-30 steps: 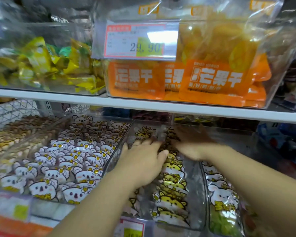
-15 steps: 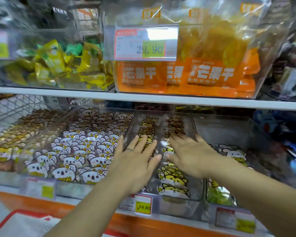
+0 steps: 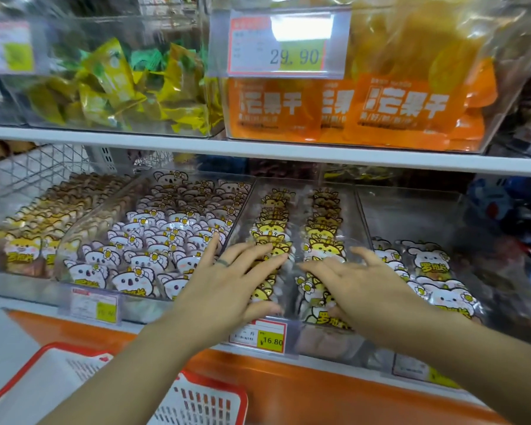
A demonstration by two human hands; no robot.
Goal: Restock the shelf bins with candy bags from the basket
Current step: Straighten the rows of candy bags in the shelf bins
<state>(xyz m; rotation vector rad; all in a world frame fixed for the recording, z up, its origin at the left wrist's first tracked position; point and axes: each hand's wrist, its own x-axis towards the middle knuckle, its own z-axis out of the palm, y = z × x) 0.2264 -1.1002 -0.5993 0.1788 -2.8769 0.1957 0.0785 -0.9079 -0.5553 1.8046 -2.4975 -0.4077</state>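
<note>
A clear shelf bin (image 3: 359,216) on the lower shelf holds two rows of yellow cat-faced candy bags (image 3: 322,240). My left hand (image 3: 227,286) lies flat with spread fingers over the front of the left row. My right hand (image 3: 359,283) hovers over the right row with straight, spread fingers, touching the front bags. Neither hand holds a bag. The red basket (image 3: 196,400) sits below the shelf at the bottom left, partly hidden by my left forearm; a white sheet lies in it.
Left of the cat bin stands a bin of white koala-faced bags (image 3: 154,240), then one of fox-faced bags (image 3: 34,234). At the right is a bin of white rabbit-faced bags (image 3: 426,271). The upper shelf carries yellow-green sweets (image 3: 111,87) and orange mango packs (image 3: 380,111). Price tags line the shelf edge.
Both hands have drawn back from deep in the cat bin toward its front and opened flat. The view has dropped, so the red basket now shows below.
</note>
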